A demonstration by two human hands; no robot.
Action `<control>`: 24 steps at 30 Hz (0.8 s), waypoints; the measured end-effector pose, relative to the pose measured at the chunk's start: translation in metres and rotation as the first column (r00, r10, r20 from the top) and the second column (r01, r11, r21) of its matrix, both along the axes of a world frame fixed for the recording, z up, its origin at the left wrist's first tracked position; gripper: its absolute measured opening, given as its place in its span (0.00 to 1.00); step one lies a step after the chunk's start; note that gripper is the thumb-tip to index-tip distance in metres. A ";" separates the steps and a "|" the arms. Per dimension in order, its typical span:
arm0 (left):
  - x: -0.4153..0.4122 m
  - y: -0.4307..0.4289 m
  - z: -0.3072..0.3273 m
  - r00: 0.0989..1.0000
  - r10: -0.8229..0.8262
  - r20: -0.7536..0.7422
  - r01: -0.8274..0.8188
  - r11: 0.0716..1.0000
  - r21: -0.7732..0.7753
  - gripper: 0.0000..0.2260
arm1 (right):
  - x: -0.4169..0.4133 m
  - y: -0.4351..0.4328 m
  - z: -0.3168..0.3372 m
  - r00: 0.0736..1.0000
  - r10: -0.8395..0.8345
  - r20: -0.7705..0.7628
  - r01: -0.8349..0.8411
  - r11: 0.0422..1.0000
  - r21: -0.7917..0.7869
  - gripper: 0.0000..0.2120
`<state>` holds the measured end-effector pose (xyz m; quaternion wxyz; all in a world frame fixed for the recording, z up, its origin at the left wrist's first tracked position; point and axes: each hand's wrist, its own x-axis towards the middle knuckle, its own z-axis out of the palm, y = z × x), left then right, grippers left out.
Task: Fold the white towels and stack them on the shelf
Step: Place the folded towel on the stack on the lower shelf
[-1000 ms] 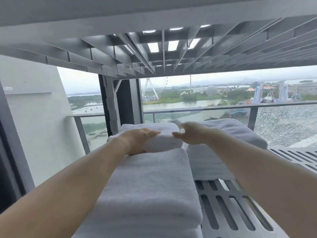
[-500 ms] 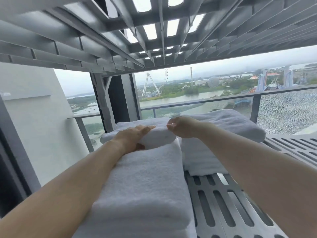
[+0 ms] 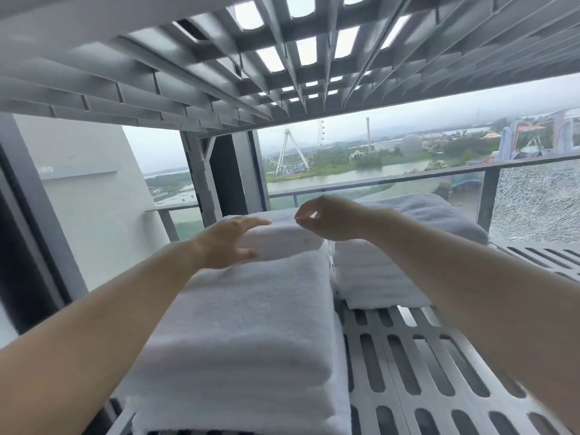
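A small folded white towel point(image 3: 284, 238) lies on the far end of a stack of larger folded white towels point(image 3: 251, 328) at the left of the grey slotted shelf point(image 3: 405, 365). A second stack of folded white towels point(image 3: 373, 271) sits to the right, further back. My left hand point(image 3: 227, 243) hovers at the small towel's left end, fingers spread, thumb under the edge. My right hand point(image 3: 329, 219) floats just above its right end, fingers loosely curled with nothing in them.
Another grey slotted shelf point(image 3: 282, 58) hangs close overhead. Behind the shelf are a dark post point(image 3: 226, 180), a balcony rail point(image 3: 376, 183) and glass. A white wall point(image 3: 91, 196) stands at the left. Bare shelf slats lie at the right front.
Both hands have lifted off the small towel: the left opened its fingers, the right rose and let go. The view has tilted up a little.
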<state>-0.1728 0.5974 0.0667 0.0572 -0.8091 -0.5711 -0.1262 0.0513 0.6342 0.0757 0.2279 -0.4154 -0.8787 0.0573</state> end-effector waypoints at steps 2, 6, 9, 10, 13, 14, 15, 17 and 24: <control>0.002 -0.021 -0.001 0.995 -0.022 0.096 0.026 0.999 -0.039 0.24 | -0.001 -0.018 -0.004 0.998 0.060 0.015 -0.060 0.998 0.036 0.14; 0.007 -0.067 -0.010 0.991 -0.057 0.124 0.069 0.993 -0.093 0.17 | -0.003 -0.051 -0.019 0.982 0.139 0.126 -0.150 0.985 0.081 0.14; 0.008 -0.095 -0.017 0.994 -0.041 0.101 0.045 0.998 -0.035 0.14 | -0.005 -0.069 -0.023 0.981 0.132 0.139 -0.148 0.983 0.109 0.13; 0.007 -0.102 -0.019 0.994 -0.040 0.101 0.041 0.999 -0.015 0.14 | -0.005 -0.075 -0.023 0.984 0.129 0.126 -0.144 0.982 0.118 0.12; 0.006 -0.118 -0.029 0.992 -0.059 0.110 0.057 0.998 0.017 0.15 | -0.005 -0.095 -0.024 0.982 0.152 0.114 -0.168 0.975 0.146 0.12; 0.005 -0.123 -0.033 0.990 -0.060 0.131 0.059 0.998 0.011 0.16 | -0.005 -0.102 -0.025 0.978 0.168 0.120 -0.185 0.972 0.146 0.13; 0.003 -0.128 -0.036 0.986 -0.059 0.153 0.059 0.998 0.004 0.19 | -0.005 -0.109 -0.028 0.975 0.185 0.125 -0.202 0.969 0.141 0.14; 0.000 -0.135 -0.046 0.985 -0.072 0.155 0.069 0.997 0.026 0.25 | -0.007 -0.120 -0.035 0.970 0.211 0.119 -0.225 0.968 0.115 0.17; 0.020 -0.123 -0.062 0.978 -0.082 0.192 0.049 0.984 0.170 0.22 | -0.007 -0.118 -0.046 0.982 0.187 0.040 -0.188 0.982 0.005 0.17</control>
